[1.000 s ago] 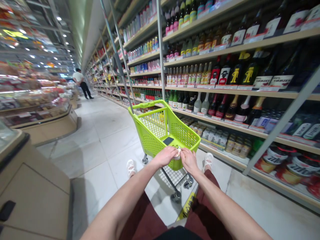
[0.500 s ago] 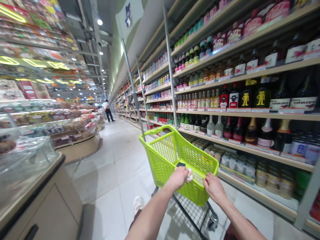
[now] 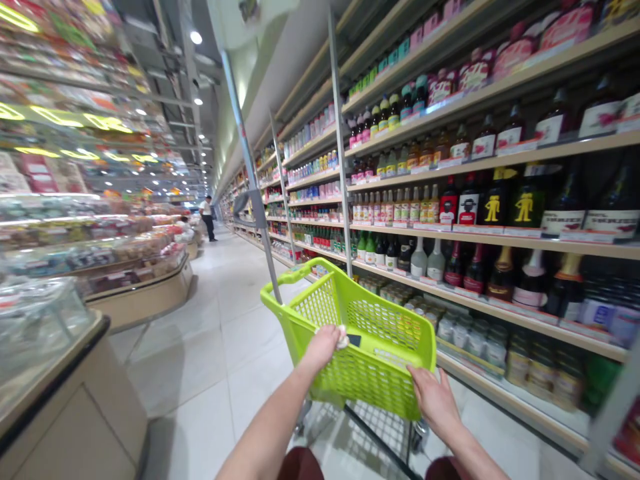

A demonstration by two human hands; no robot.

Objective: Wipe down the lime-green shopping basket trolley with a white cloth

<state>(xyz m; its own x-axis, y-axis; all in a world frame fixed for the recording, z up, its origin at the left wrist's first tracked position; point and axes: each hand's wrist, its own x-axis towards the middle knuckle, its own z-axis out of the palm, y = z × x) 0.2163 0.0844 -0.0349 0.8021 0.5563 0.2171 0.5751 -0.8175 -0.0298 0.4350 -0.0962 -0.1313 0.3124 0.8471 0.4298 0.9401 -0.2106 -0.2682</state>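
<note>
A crumpled white cloth (image 3: 343, 338) is being gripped in the left hand (image 3: 323, 349); just beneath and beyond it, a lime-green cart (image 3: 367, 381) with hole-pierced plastic walls is being touched at its rim by the right hand (image 3: 436, 399), whose closure cannot be told.

As for the cart (image 3: 360, 385): bright lime green, deep, open-topped, with lattice walls above a dark frame on wheels. Stands upright, slantwise on the pale floor (image 3: 200, 327), with a looped handle (image 3: 301, 270) at the far end. As for the wad (image 3: 343, 339): small, white, crumpled, too blurred for finer detail. Held bunched in the left hand (image 3: 324, 345), at the near rim (image 3: 376, 359).
</note>
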